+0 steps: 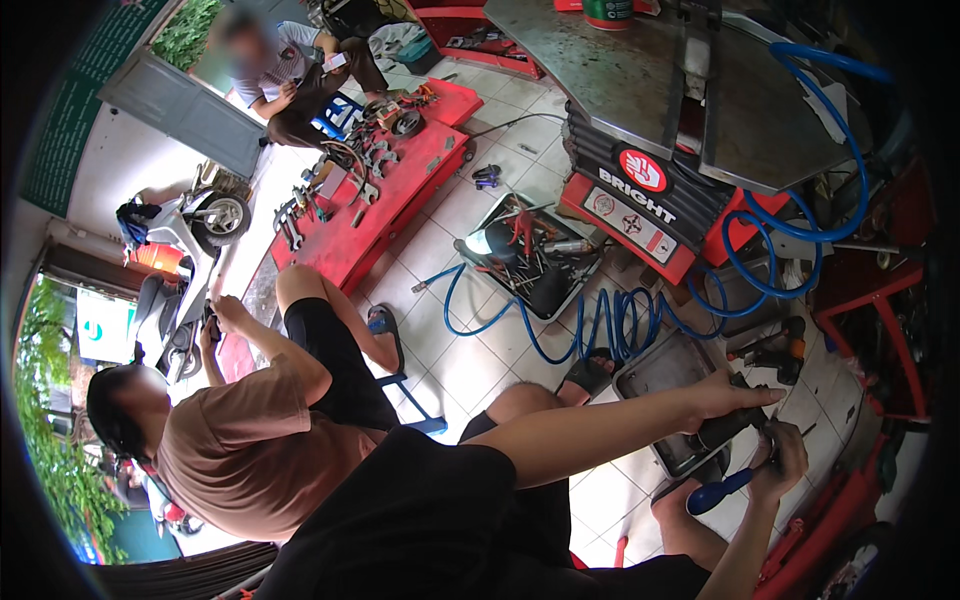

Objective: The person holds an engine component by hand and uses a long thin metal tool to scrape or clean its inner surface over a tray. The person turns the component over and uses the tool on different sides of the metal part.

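Above the metal tray (660, 372), the left hand (725, 392) grips a dark part (722, 428) while the right hand (785, 458) clasps a blue-handled tool (718, 492).

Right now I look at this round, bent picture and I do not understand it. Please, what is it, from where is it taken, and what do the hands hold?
A wide camera on a person's head looks down, so edges bend. It is a repair workshop. The left hand grips a dark part above a metal tray on the tiled floor. The right hand holds a blue-handled tool. A blue coiled hose and a tray of tools lie nearby. Another person in a brown shirt sits to the left.
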A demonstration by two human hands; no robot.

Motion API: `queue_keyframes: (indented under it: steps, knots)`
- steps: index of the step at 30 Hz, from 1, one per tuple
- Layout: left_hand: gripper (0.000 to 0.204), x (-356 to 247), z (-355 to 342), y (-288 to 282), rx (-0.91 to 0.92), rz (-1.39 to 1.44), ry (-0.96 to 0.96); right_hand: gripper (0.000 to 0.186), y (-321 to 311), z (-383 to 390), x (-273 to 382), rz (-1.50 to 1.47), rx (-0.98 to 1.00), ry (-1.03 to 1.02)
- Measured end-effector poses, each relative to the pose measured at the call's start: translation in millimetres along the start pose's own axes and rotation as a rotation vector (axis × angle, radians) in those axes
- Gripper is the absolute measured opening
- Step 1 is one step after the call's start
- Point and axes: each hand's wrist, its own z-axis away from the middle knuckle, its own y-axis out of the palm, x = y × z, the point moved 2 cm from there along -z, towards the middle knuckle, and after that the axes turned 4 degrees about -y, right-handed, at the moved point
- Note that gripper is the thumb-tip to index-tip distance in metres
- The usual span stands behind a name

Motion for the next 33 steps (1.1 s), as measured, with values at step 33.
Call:
queue_keyframes:
  steps: [33]
  knots:
    - [0.084,9.1,-0.3,0.4,0.024,-0.014,-0.168,0.031,0.5,5.7,-0.5,0.051,-0.057,0.01]
